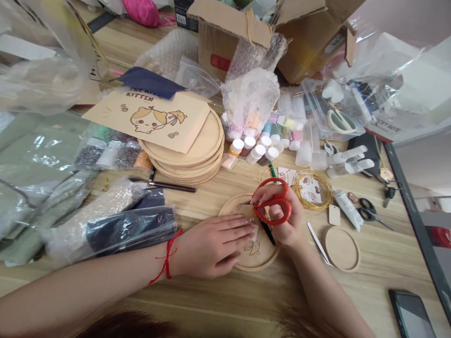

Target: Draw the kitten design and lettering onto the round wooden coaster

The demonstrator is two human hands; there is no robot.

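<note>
My left hand [211,246] lies flat with its fingers stretched out over a round wooden tray [262,267], covering much of it. Line drawing [252,249] shows on the tray's face beside my fingers, along with a small pale piece [254,232] at the fingertips. In my right hand [291,220] is a pair of red-handled scissors [289,213], held above the tray's right side with the tips near my left fingers. Below the handles a dark, pointed tool [269,234] slants across the tray; whether it is held or lying there I cannot tell.
Stacked round wooden trays [190,173] carry a kitten-printed sheet [183,136]. Small paint jars [257,152] stand behind. On the right are coiled gold wire [327,188], a white tube [348,210], black scissors [368,210], a smaller round tray [341,249] and a phone [412,312].
</note>
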